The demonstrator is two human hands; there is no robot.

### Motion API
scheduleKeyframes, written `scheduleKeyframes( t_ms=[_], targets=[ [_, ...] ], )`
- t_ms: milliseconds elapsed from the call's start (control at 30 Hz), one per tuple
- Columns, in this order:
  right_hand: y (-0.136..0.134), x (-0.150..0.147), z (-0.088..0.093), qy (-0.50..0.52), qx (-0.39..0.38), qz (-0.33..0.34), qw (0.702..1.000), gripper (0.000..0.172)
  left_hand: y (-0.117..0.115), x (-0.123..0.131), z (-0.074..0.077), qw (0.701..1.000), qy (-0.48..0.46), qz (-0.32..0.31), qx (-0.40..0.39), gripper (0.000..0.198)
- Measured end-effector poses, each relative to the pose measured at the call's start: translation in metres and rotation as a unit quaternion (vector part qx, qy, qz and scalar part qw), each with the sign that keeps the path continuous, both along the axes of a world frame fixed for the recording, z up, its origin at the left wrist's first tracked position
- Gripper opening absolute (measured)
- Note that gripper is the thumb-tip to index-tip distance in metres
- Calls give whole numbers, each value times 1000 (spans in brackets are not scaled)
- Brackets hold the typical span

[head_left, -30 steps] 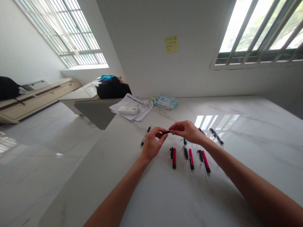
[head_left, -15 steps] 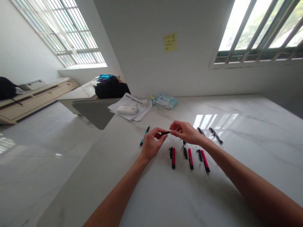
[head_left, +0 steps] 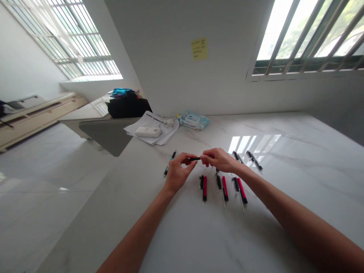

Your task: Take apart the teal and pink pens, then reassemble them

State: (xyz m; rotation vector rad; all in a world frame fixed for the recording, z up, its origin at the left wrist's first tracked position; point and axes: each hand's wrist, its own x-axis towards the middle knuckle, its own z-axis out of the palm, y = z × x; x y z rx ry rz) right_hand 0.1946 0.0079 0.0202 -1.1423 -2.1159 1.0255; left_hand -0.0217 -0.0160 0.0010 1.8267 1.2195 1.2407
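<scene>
Between the thumb and fingers of my left hand [head_left: 178, 173] is a short black pen part [head_left: 195, 159], held about level above the table. My right hand [head_left: 221, 160] is closed in a pinch at the part's right end; what its fingertips hold is hidden. A black and blue pen [head_left: 170, 163] lies left of my left hand. Below my hands are a red and black pen barrel [head_left: 205, 188], a second red barrel [head_left: 225, 188] and a third red barrel [head_left: 242, 190], each beside a black piece and a thin white refill [head_left: 242, 205].
Disassembled pen parts [head_left: 254, 160] lie beyond my right forearm, and others are partly hidden by it. Papers [head_left: 165, 138] with a white device [head_left: 148, 131] and a blue wipes packet [head_left: 193, 120] lie at the back of the marble table [head_left: 182, 235]. A yellow note [head_left: 199, 49] is on the wall.
The view has shifted slightly, so everything sits a little further left. My right fingers have curled in more at the end of the black part. My left hand keeps its hold.
</scene>
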Motion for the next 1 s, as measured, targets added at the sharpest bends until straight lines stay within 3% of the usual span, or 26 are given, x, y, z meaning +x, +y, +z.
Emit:
scheduleKeyframes(
  t_ms=[167,300,367,467,600,700,833,1000],
  targets=[
    [-4,-5,3,19,-9,31,999,44,1,3,1,985,-148,-27,-81,30],
    [0,9,8,-73,107,-34,991,31,3,5,0,964,-226,-23,-141,36],
    [3,24,11,-125,150,-62,979,42,4,5,1,948,-262,-24,-178,38],
    [7,44,17,-204,146,-58,966,66,4,3,3,926,-304,-22,-224,40],
    [7,54,17,-261,122,-28,957,93,5,3,2,928,-299,14,-220,43],
    [6,52,13,-264,107,-9,959,102,6,3,-1,934,-279,17,-224,44],
    [5,47,6,-275,96,4,957,104,8,2,-6,937,-263,29,-227,41],
    [4,43,8,-271,130,-7,954,89,10,1,-9,938,-255,34,-234,45]
  ],
)
